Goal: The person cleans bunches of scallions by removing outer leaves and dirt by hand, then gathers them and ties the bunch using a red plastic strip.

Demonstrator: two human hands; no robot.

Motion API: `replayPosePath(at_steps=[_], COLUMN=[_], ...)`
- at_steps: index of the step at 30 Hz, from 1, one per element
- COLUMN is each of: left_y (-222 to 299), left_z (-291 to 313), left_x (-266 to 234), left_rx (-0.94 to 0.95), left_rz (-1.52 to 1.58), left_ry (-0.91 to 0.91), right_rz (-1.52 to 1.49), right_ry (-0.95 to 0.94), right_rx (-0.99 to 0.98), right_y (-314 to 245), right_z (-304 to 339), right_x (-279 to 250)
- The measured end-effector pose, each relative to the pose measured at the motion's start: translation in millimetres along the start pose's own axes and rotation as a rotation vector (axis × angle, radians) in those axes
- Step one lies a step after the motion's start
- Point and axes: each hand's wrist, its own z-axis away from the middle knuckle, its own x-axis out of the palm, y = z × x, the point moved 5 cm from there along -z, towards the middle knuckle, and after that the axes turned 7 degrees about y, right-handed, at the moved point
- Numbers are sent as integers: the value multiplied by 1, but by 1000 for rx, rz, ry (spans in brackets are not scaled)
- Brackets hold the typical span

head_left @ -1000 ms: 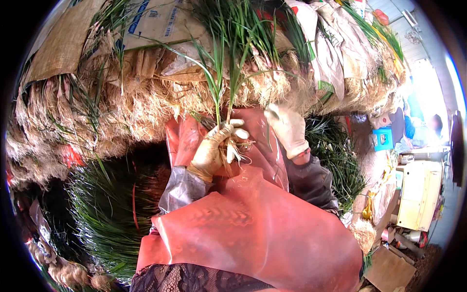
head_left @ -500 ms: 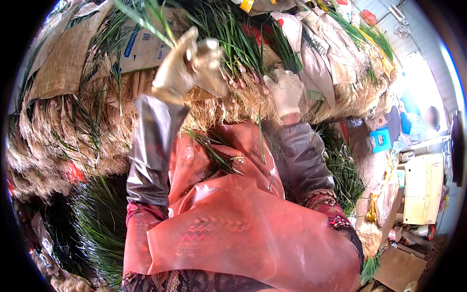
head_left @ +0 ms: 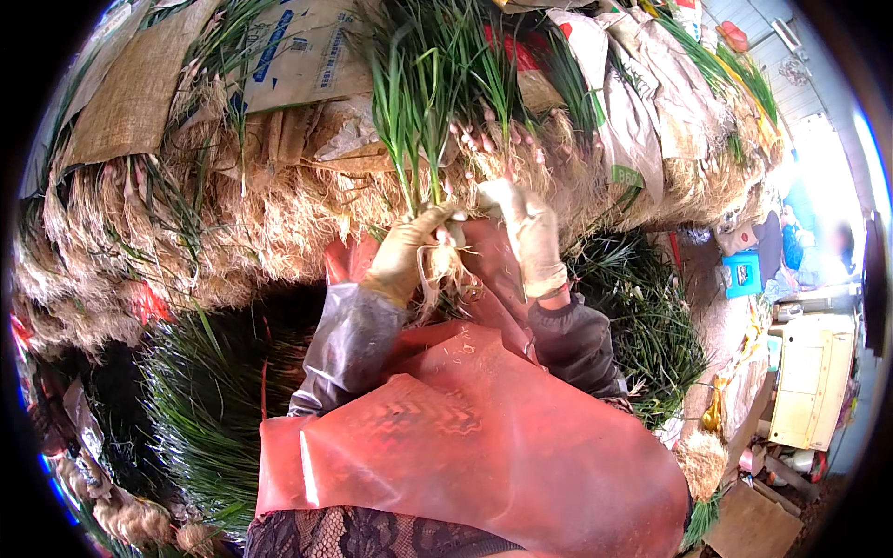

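Note:
My left hand point(head_left: 409, 249), in a pale glove, is closed round the lower stems of a small bunch of green garlic point(head_left: 409, 121). The leaves point up and away from me, and the pale bulbs and stringy roots hang below my fingers over the red apron point(head_left: 484, 418). Just to the right, my gloved right hand point(head_left: 528, 237) is raised with its fingers bent together; whatever is between them is too small to make out. Beyond both hands lie more garlic plants point(head_left: 484, 130) with pinkish bulbs on the heap.
A long heap of rooted plants point(head_left: 214, 228) runs across the far side, partly covered by sacks point(head_left: 121, 102). Green leaves point(head_left: 205, 409) bulge at the left, and another leafy pile point(head_left: 642, 325) lies at the right. Farther right are a blue box point(head_left: 742, 273) and a cream cabinet point(head_left: 807, 372).
My left hand has come down and toward me from the upper left, bringing the green garlic upright before me. My right hand has drawn back from the bulbs on the heap.

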Motion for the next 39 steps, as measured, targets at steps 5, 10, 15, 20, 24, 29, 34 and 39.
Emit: replayPosePath(at_steps=[5,10,15,20,24,29,34,39], left_y=[78,167,101,9,-2,9,37,69], left_z=[53,9,-11,-4,7,10,14,61], left_x=[44,67,28,-2,8,11,36,60], left_rx=[197,494,186,0,-107,-125,-58,171], left_rz=[-32,51,-168,-150,99,188,342,94], left_ry=[-30,-21,217,297,163,-120,-161,-175], right_rz=[541,1042,708,230,-626,357,285,913], right_ry=[155,222,160,-82,-477,75,240,-198], right_rx=[-456,-437,-330,-328,736,-534,-741,45], right_y=[-4,17,-7,-19,-3,-24,-37,43], right_z=[-21,-61,-72,-13,-14,-36,-51,-78], right_x=[-12,7,-10,26,55,57,61,18])
